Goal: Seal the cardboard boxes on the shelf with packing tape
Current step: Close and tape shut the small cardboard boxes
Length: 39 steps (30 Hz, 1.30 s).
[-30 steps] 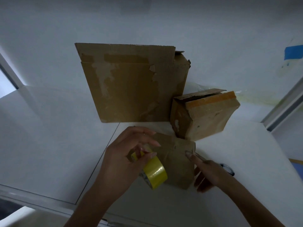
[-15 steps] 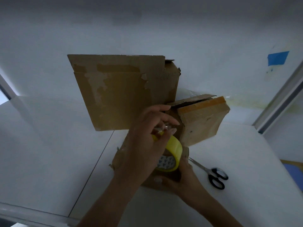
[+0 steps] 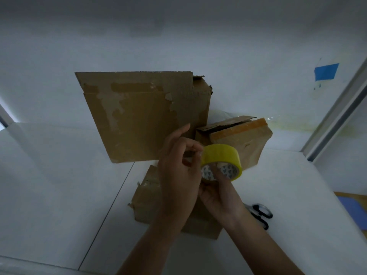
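Both hands hold a yellow tape roll (image 3: pixel 220 156) in the air above the white shelf (image 3: pixel 59 185). The right hand (image 3: pixel 220 197) carries it from below, its grip clamped on the roll with the thumb pushed into the patterned core. The left hand (image 3: pixel 176 179) comes in from the left side, its grip closed too: thumb and forefinger pinch together at the roll's outer yellow face, the other fingers loosely curled.

Right under the hands a small cardboard box (image 3: pixel 147 195) lies flat on the shelf, its left edge torn and ragged, much of it hidden by the wrists. Behind it a large cardboard box (image 3: pixel 143 116) stands upright against the back wall, with patches where old tape has peeled. Just to its right a middle-sized box (image 3: pixel 250 143) sits tilted, its top flap ajar and an orange strip along one edge. Black-handled scissors (image 3: pixel 260 212) lie on the shelf beside the right wrist. A blue patch of tape (image 3: pixel 325 71) sticks to the wall at the far right.
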Each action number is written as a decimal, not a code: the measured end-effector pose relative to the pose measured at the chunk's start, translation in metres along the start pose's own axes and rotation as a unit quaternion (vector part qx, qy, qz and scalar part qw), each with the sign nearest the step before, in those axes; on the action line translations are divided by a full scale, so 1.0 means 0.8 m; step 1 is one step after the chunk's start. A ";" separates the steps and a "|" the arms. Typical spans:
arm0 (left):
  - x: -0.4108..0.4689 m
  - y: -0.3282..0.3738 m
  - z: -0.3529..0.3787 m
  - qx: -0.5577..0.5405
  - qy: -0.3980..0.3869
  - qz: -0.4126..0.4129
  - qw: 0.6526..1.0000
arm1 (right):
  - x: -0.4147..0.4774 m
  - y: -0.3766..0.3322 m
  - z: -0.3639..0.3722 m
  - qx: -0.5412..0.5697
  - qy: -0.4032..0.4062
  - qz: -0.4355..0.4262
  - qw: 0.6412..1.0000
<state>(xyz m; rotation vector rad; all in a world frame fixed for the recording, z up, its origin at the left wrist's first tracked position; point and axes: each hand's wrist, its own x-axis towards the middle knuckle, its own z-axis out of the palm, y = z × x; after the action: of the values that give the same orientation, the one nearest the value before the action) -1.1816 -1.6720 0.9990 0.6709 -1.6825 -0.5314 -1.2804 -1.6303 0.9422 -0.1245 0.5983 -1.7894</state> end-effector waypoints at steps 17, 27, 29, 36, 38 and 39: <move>0.005 -0.084 -0.053 -0.027 -0.021 -0.378 0.925 | -0.015 -0.078 -0.039 -0.709 0.223 -0.372 0.556; -0.013 -0.088 -0.051 0.057 -0.114 -0.294 0.947 | -0.026 -0.066 -0.016 -0.465 0.187 -0.246 0.830; -0.018 -0.091 -0.049 0.087 -0.099 -0.253 0.958 | -0.026 -0.067 -0.011 -0.489 0.188 -0.272 0.807; -0.011 -0.097 -0.049 0.106 0.018 -0.197 0.974 | -0.024 -0.057 0.011 -0.638 0.142 -0.360 0.666; -0.004 -0.099 -0.054 0.076 0.038 -0.217 0.972 | -0.020 -0.052 0.012 -0.674 0.132 -0.365 0.629; 0.000 -0.102 -0.057 0.064 0.043 -0.228 0.971 | -0.018 -0.049 0.011 -0.686 0.129 -0.360 0.619</move>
<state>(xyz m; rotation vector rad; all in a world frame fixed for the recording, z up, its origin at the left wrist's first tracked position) -1.1248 -1.7308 0.9541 1.1727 -1.4898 -0.7080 -1.3065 -1.6129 0.9711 -1.3314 2.3049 -1.6061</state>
